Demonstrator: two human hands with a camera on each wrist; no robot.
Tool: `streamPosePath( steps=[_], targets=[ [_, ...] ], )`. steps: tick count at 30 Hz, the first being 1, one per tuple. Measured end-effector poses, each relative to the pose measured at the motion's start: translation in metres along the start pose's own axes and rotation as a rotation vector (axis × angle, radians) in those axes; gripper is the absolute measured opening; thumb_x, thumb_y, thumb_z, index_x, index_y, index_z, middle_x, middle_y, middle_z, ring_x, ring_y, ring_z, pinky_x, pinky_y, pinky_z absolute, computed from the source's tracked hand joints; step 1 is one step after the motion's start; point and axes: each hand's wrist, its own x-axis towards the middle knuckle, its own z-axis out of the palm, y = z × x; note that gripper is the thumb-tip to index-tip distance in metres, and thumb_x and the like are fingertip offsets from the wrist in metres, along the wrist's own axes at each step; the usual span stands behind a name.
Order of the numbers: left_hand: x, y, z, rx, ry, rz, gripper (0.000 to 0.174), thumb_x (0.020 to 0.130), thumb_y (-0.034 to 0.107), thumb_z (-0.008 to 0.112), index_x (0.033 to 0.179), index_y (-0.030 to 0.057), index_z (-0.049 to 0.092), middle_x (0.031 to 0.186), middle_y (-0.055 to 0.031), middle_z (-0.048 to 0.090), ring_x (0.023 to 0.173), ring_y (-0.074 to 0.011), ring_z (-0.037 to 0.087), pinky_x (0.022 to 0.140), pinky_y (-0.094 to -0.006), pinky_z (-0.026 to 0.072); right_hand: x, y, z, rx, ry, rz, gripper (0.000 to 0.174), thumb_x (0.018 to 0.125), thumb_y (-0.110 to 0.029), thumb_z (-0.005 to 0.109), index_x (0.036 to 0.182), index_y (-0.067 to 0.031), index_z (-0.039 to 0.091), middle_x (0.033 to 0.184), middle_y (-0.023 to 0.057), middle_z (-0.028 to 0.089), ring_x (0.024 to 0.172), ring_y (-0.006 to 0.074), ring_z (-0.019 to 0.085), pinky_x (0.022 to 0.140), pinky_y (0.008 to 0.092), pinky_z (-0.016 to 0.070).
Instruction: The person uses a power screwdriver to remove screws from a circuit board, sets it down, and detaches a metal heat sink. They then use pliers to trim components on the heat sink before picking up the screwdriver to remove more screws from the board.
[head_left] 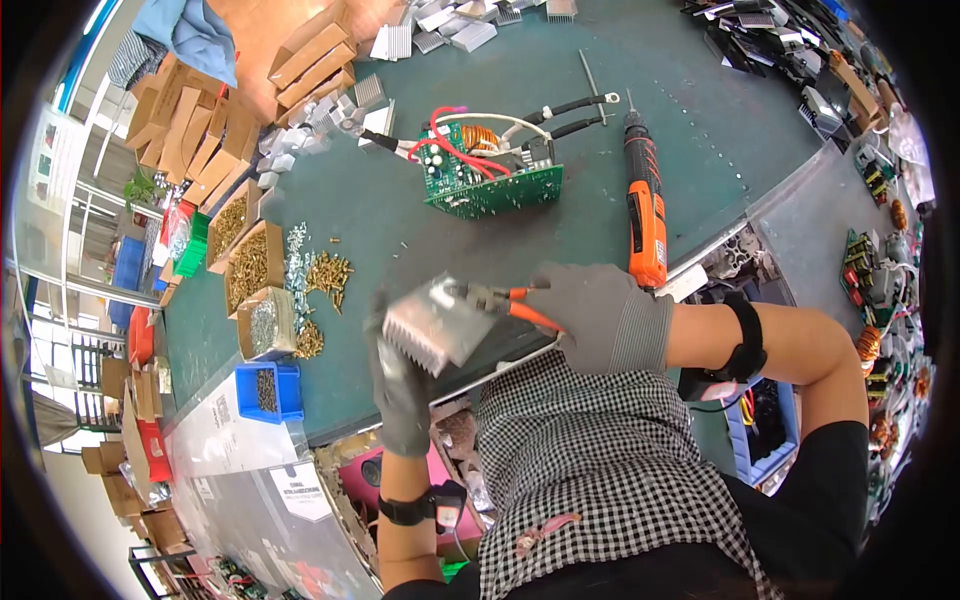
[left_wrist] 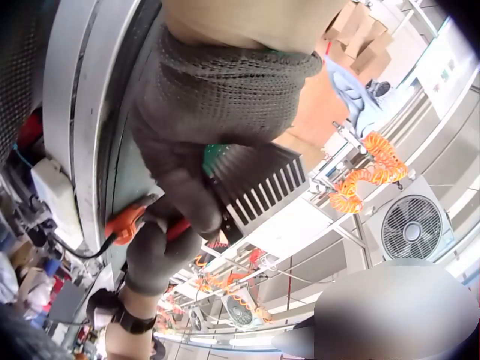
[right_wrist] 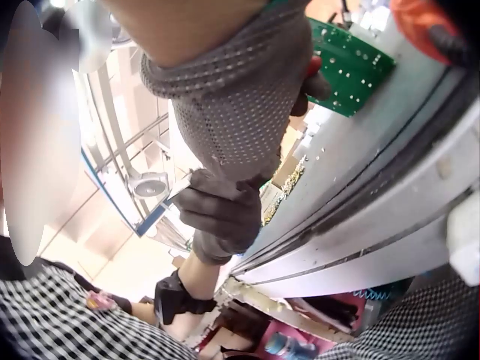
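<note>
In the head view my left hand (head_left: 398,400) holds a silver finned heat sink (head_left: 432,325) tilted above the bench's front edge. Its row of fins (left_wrist: 262,191) shows beside the gloved fingers in the left wrist view. My right hand (head_left: 610,318) grips pliers with orange-red handles (head_left: 535,316), their dark nose right at the heat sink's upper edge. Both hands wear grey gloves. Beyond them on the bench stands a green circuit board (head_left: 495,190) with a copper coil, red wires and black cables. The right wrist view hides most of the pliers behind my right hand (right_wrist: 236,112).
An orange-black power screwdriver (head_left: 645,215) lies to the right of the board. Loose brass screws (head_left: 328,278), cardboard screw boxes (head_left: 252,268) and a blue bin (head_left: 268,392) are at left. More heat sinks (head_left: 470,35) line the back. A green bench (head_left: 370,235) lies underneath.
</note>
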Motion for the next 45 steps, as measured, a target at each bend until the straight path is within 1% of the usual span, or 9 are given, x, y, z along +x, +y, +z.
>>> streamPosePath(
  steps=[4, 10, 12, 14, 16, 19, 27, 37, 45],
  targets=[
    [0.002, 0.001, 0.013, 0.368, 0.007, 0.628, 0.088, 0.085, 0.056, 0.061, 0.144, 0.0014, 0.024, 0.130, -0.0187, 0.047, 0.116, -0.0308, 0.052, 0.099, -0.0388, 0.0411, 0.004, -0.009, -0.014, -0.006, -0.116, 0.122, 0.039, 0.074, -0.015, 0.060, 0.111, -0.0028, 0.059, 0.105, 0.0187, 0.054, 0.090, 0.0330, 0.062, 0.075, 0.0428, 0.0518],
    [0.007, 0.031, 0.010, 0.488, 0.124, 0.316, 0.070, 0.091, 0.051, 0.053, 0.135, -0.0015, 0.038, 0.126, -0.0172, 0.049, 0.117, -0.0279, 0.051, 0.099, -0.0386, 0.0416, -0.009, -0.018, -0.004, -0.021, -0.103, 0.001, 0.034, 0.073, -0.013, 0.061, 0.106, -0.0032, 0.062, 0.103, 0.0167, 0.055, 0.090, 0.0311, 0.061, 0.072, 0.0420, 0.0511],
    [0.000, 0.014, -0.013, -0.310, -0.040, -0.179, 0.053, 0.097, 0.047, 0.037, 0.120, 0.0006, 0.048, 0.103, -0.0111, 0.059, 0.091, -0.0193, 0.061, 0.081, -0.0319, 0.0516, -0.017, -0.027, -0.005, -0.113, -0.009, -0.158, 0.031, 0.071, -0.014, 0.062, 0.101, -0.0034, 0.063, 0.102, 0.0150, 0.055, 0.089, 0.0293, 0.060, 0.071, 0.0406, 0.0507],
    [0.000, -0.072, -0.057, 0.141, -0.098, -0.148, 0.057, 0.094, 0.053, 0.038, 0.118, 0.0023, 0.049, 0.098, -0.0104, 0.059, 0.087, -0.0191, 0.061, 0.080, -0.0304, 0.0519, -0.019, -0.032, -0.003, -0.210, 0.112, -0.290, 0.030, 0.067, -0.015, 0.064, 0.095, -0.0041, 0.064, 0.101, 0.0137, 0.055, 0.086, 0.0273, 0.060, 0.067, 0.0383, 0.0499],
    [-0.003, -0.010, -0.001, -0.151, -0.439, -0.161, 0.050, 0.078, 0.034, 0.069, 0.112, 0.0020, 0.052, 0.092, -0.0069, 0.056, 0.083, -0.0169, 0.058, 0.074, -0.0287, 0.0508, -0.019, -0.030, -0.002, -0.329, 0.231, -0.405, 0.031, 0.059, -0.015, 0.066, 0.088, -0.0054, 0.063, 0.100, 0.0127, 0.055, 0.083, 0.0250, 0.059, 0.062, 0.0351, 0.0487],
    [-0.006, -0.016, 0.001, 0.742, -0.512, 0.283, 0.041, 0.074, 0.021, 0.071, 0.107, 0.0038, 0.054, 0.093, -0.0050, 0.057, 0.080, -0.0143, 0.058, 0.071, -0.0270, 0.0494, -0.014, -0.026, -0.002, -0.315, 0.268, -0.435, 0.028, 0.059, -0.015, 0.066, 0.085, -0.0051, 0.063, 0.099, 0.0131, 0.056, 0.081, 0.0250, 0.060, 0.061, 0.0362, 0.0496],
    [0.004, -0.015, 0.006, 0.117, -0.411, -0.108, 0.050, 0.089, 0.032, 0.058, 0.131, 0.0066, 0.046, 0.131, -0.0076, 0.050, 0.126, -0.0182, 0.043, 0.107, -0.0338, 0.0338, -0.007, -0.029, -0.028, -0.009, -0.014, -0.084, 0.038, 0.071, -0.014, 0.062, 0.107, -0.0027, 0.059, 0.104, 0.0148, 0.055, 0.091, 0.0296, 0.060, 0.076, 0.0411, 0.0513],
    [-0.009, 0.011, 0.030, -0.311, -0.115, -0.094, 0.066, 0.082, 0.030, 0.066, 0.137, 0.0046, 0.039, 0.129, -0.0097, 0.049, 0.119, -0.0254, 0.050, 0.096, -0.0407, 0.0444, -0.002, -0.023, -0.025, 0.143, -0.039, -0.007, 0.041, 0.074, -0.013, 0.058, 0.114, -0.0025, 0.055, 0.108, 0.0161, 0.054, 0.096, 0.0323, 0.061, 0.082, 0.0434, 0.0504],
    [-0.008, 0.014, 0.032, -0.308, -0.102, -0.168, 0.056, 0.086, 0.046, 0.061, 0.116, 0.0007, 0.046, 0.083, -0.0094, 0.060, 0.058, -0.0165, 0.055, 0.050, -0.0292, 0.0469, 0.008, -0.019, -0.010, 0.141, -0.055, 0.034, 0.041, 0.072, -0.015, 0.061, 0.111, -0.0023, 0.056, 0.104, 0.0146, 0.055, 0.093, 0.0313, 0.062, 0.080, 0.0409, 0.0514]
  ],
)
